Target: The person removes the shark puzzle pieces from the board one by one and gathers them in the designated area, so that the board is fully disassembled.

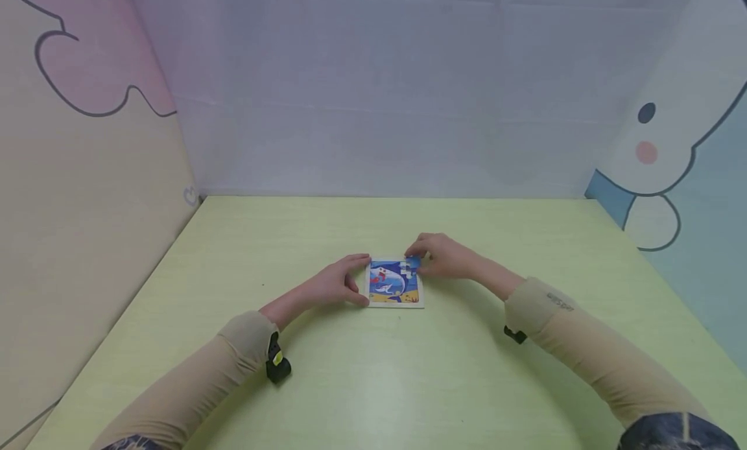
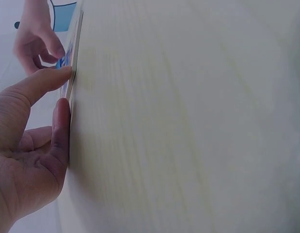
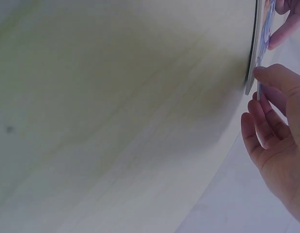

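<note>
A small square jigsaw puzzle board [image 1: 388, 284] with a white rim lies flat on the table, its picture a whale in blue sea over yellow sand. My left hand [image 1: 331, 283] holds the board along its left side, thumb at the near corner and fingers at the far one. Between thumb and fingers, my right hand [image 1: 446, 255] pinches a blue puzzle piece [image 1: 413, 262] over the far right corner. There the picture shows a pale, unfilled patch. The right wrist view shows the piece edge-on in the right fingertips [image 3: 259, 73], close to the board's rim.
The board lies near the middle of a pale yellow-green table [image 1: 373, 372]. Behind the table hangs a plain whitish sheet [image 1: 373, 100]. Cartoon-printed panels [image 1: 648, 145] stand at both sides. Each sleeve cuff has a black wrist device [image 1: 277, 366].
</note>
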The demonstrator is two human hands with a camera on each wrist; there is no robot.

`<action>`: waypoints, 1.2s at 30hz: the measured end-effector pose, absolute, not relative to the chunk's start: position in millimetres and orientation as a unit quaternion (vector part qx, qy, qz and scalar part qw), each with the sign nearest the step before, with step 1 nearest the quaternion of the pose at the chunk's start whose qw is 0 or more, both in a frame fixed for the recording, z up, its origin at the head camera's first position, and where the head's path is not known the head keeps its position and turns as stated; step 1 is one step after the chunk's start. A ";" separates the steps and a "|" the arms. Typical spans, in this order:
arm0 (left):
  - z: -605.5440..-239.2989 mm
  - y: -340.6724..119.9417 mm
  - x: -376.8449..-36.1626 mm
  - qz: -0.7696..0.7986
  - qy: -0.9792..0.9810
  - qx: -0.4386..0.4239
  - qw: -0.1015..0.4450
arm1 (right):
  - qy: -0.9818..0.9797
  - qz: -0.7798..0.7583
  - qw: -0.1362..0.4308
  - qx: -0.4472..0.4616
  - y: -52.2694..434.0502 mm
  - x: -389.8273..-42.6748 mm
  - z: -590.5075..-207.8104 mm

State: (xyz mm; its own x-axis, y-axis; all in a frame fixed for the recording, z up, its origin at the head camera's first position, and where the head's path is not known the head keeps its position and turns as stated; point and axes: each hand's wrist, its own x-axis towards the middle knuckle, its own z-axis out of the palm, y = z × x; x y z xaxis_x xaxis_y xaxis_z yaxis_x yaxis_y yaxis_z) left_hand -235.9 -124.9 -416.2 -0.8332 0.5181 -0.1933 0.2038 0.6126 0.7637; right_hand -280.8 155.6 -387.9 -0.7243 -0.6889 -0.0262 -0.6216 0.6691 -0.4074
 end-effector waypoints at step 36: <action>-414.0 -126.6 -233.7 0.393 0.875 0.203 0.196 | 0.934 -0.236 -0.002 -0.269 307.7 -289.9 -402.9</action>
State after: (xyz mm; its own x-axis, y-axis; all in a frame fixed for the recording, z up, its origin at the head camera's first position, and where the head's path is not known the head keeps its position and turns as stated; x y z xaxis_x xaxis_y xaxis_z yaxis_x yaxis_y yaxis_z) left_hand -233.7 -126.6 -414.0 -0.8413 0.5085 -0.1831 0.2005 0.6083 0.7680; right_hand -289.9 307.7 -402.9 -0.8557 -0.5010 0.1294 -0.5025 0.7447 -0.4392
